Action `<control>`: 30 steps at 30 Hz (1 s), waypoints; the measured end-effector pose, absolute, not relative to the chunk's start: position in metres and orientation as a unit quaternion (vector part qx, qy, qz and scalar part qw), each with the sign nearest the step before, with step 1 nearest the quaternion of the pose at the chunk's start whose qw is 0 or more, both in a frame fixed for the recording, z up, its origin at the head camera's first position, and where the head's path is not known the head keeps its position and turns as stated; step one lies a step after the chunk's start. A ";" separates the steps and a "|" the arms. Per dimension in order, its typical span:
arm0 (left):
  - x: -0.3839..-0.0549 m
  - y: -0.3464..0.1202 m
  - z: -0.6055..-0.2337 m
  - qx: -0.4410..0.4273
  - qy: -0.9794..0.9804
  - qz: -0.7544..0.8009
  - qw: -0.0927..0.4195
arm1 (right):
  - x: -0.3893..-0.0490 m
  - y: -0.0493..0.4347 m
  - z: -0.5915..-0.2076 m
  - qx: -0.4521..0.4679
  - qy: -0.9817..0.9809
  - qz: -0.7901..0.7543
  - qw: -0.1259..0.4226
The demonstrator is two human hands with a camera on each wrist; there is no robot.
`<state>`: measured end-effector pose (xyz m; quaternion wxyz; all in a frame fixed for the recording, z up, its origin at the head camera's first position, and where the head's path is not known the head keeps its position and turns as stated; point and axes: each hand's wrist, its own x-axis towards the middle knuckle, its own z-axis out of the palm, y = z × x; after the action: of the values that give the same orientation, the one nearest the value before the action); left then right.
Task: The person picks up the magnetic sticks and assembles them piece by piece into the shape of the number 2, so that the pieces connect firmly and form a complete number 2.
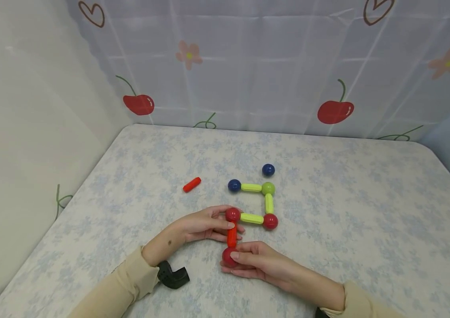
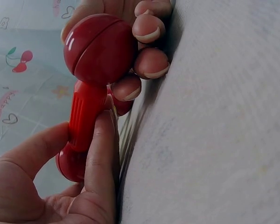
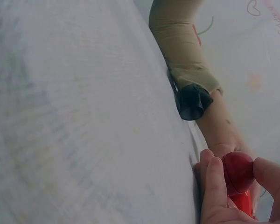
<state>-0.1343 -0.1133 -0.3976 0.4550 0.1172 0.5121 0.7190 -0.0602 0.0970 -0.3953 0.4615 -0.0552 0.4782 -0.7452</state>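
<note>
My left hand [image 1: 205, 224] pinches a red rod [image 1: 232, 237] between thumb and fingers, close to the red ball [image 1: 232, 214] at its far end. With thumb and fingertips, my right hand [image 1: 262, 265] grips another red ball [image 2: 101, 49], which meets the rod's near end. From the far red ball, a yellow-green rod [image 1: 251, 218] runs right to a red corner ball [image 1: 270, 221]. Another yellow-green rod [image 1: 269, 204] leads back to a green ball [image 1: 268, 188], and a third rod [image 1: 251, 187] goes left to a blue ball [image 1: 234, 185].
A loose red rod [image 1: 191, 184] lies left of the joined pieces. Behind the green ball sits a separate blue ball [image 1: 268, 170]. A black wrist device [image 1: 173, 276] is at the left cuff. A printed curtain [image 1: 248, 66] hangs behind the table [image 1: 348, 198].
</note>
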 end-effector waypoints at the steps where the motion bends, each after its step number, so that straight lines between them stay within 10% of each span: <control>1: -0.134 -0.113 -0.398 0.119 0.513 0.718 0.455 | -0.060 0.096 -0.395 -0.052 0.478 -0.746 0.461; 30: -0.132 -0.114 -0.402 0.137 0.516 0.723 0.437 | -0.062 0.102 -0.396 -0.027 0.525 -0.742 0.416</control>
<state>-0.1323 -0.1141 -0.4025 0.4374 0.1369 0.5164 0.7234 -0.0620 0.1025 -0.3963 0.4161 -0.0268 0.5254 -0.7417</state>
